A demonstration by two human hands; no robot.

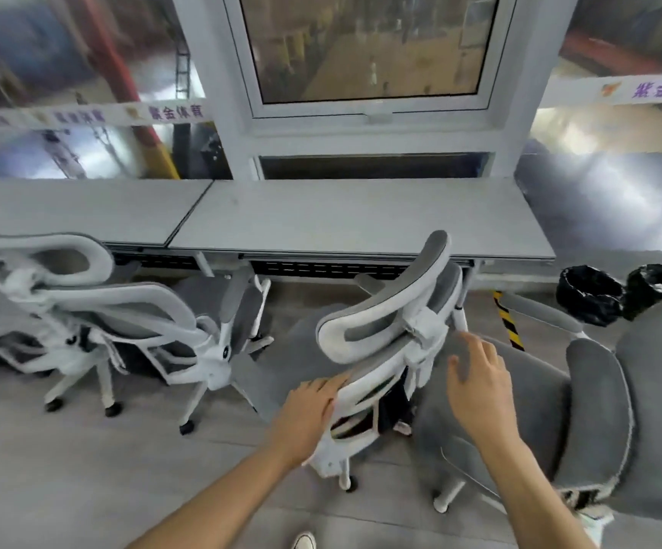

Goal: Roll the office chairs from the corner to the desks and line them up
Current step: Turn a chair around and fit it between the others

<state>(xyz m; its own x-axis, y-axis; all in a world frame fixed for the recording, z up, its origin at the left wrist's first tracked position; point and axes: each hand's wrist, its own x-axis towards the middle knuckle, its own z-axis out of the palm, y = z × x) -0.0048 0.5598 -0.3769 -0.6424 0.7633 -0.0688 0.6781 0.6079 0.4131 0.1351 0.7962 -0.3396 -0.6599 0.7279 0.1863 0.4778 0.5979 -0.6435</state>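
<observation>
A white-and-grey office chair (385,322) stands in front of the right grey desk (353,219), its back turned toward me and twisted to the right. My left hand (309,414) lies flat against the left edge of its backrest frame, fingers spread. My right hand (476,386) hovers open just right of the backrest, over the seat of a grey chair (527,406) beside it. Two more white-and-grey chairs (131,322) stand at the left desk (76,210), blurred by motion.
Two bins lined with black bags (587,291) stand at the right end of the desks. A yellow-and-black striped strip (507,318) marks the floor there. Glass walls and a white window frame (369,112) rise behind the desks. My shoe tip (303,542) shows at the bottom.
</observation>
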